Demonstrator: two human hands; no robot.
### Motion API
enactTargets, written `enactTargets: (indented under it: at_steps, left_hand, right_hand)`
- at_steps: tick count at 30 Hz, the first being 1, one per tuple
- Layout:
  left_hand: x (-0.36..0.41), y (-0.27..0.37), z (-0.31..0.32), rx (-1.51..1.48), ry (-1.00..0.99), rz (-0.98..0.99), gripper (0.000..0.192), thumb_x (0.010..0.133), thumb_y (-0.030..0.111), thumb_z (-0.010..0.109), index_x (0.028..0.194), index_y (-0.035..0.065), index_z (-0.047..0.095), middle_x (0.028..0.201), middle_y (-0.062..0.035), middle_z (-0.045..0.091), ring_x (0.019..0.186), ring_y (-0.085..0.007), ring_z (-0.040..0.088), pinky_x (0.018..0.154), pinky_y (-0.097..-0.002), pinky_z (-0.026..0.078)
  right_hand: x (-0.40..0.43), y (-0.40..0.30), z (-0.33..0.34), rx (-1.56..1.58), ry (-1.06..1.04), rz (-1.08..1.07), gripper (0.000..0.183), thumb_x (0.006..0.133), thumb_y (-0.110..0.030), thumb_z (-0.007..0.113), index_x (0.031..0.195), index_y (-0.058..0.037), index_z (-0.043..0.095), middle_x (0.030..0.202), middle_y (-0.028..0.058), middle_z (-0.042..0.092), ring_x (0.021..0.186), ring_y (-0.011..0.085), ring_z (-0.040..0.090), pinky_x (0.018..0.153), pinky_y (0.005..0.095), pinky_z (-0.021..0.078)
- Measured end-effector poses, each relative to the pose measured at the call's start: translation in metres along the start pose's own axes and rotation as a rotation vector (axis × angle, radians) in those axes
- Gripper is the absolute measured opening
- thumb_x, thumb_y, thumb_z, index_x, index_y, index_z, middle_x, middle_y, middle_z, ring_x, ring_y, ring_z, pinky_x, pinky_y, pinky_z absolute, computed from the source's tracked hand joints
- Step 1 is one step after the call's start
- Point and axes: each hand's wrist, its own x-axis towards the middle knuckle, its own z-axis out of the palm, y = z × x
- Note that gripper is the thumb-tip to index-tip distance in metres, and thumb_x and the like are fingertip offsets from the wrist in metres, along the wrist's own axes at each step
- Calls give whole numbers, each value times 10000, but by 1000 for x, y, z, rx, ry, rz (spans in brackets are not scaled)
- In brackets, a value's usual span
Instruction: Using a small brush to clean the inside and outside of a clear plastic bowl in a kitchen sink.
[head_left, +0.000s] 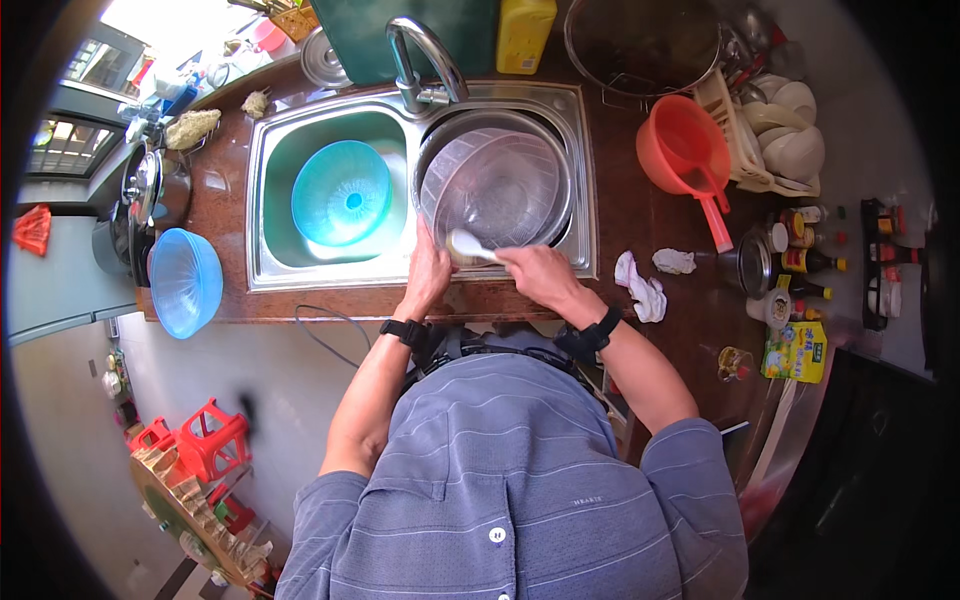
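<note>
My right hand (536, 275) grips the handle of a white brush (469, 244), whose head rests at the near rim of a clear plastic basket (499, 191). With my left hand (430, 266) I hold that basket by its near left rim. The basket sits tilted in a round metal basin (559, 225) in the right bowl of the steel sink (330, 283). A turquoise plastic basket (341, 193) lies in the left bowl. The chrome faucet (427, 60) stands behind, between the two bowls.
A blue plastic basket (186, 283) is at the counter's left edge. Right of the sink are a red plastic dipper (679, 146), two crumpled cloths (641, 287), a dish rack (731, 142) with bowls, and several sauce bottles (810, 260). A large pot (641, 45) stands at the back right.
</note>
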Motion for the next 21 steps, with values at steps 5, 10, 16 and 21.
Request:
enactTargets:
  at_steps: [5,10,16,21]
  left_hand:
    - [2,-7,7,50,-9,41,756,897,-32,430,1593,-6,137,1015,-285,669,718,-329,703,647,-446,578]
    - [2,-17,-1,7,61,50,759,891,-40,424,1590,-35,129,1001,-258,669,666,-305,682,612,-439,561]
    - [-4,30,-15,-15,-149,-238,758,888,-34,448,1585,-44,152,1324,-385,556,1130,-490,639,972,-511,515]
    - [6,-18,-10,204,30,83,776,867,-48,480,1565,-114,147,1464,-411,436,1326,-527,495,1116,-503,410]
  right_hand:
    - [3,41,14,-390,-94,216,271,897,-82,544,1071,-110,750,865,216,735,836,418,727,750,547,577]
    - [-6,-5,-2,-179,-151,56,266,909,-112,611,1141,-123,742,899,215,728,872,426,708,774,556,559]
    - [-4,46,-5,-490,-24,148,149,873,-72,577,883,-49,723,806,211,724,777,411,732,672,543,576]
    - [-9,1,-3,-157,-27,-30,191,872,-83,571,984,-104,724,801,225,711,781,432,711,699,569,563]
